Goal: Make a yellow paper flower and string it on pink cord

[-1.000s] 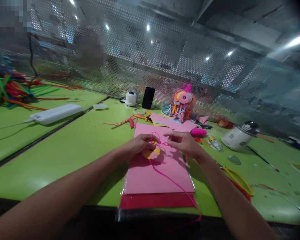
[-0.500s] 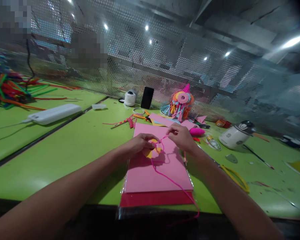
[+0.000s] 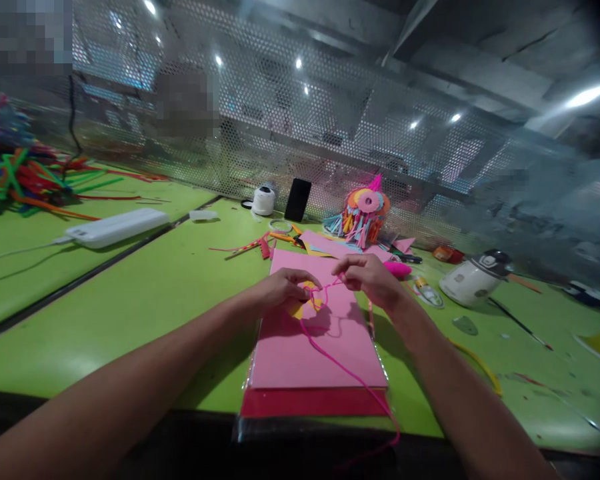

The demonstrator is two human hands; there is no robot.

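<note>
My left hand (image 3: pixel 285 291) is closed on a small yellow paper piece (image 3: pixel 300 310), part of which the fingers hide. Pink yarn (image 3: pixel 340 363) loops around this piece, and a long tail of it runs down over the pink paper (image 3: pixel 280 353) and past the table's front edge. With thumb and fingertips pinched, my right hand (image 3: pixel 366 275) grips the yarn a little to the right of the yellow piece. Both hands are just above the pink sheets, which lie on red paper (image 3: pixel 315 403) in a clear sleeve.
Behind the paper stand a colourful tasselled paper ornament (image 3: pixel 367 203), a dark phone (image 3: pixel 298 200) and a white spool (image 3: pixel 264 200). Yellow-handled scissors (image 3: pixel 480 367) lie beside my right forearm. A white glue gun-like device (image 3: pixel 473 280) is at right, a white power strip (image 3: pixel 117 228) at left.
My right hand has shifted slightly right and its fingers are more stretched, with the yarn still pinched. My left hand keeps its hold. The view has tilted a little.
</note>
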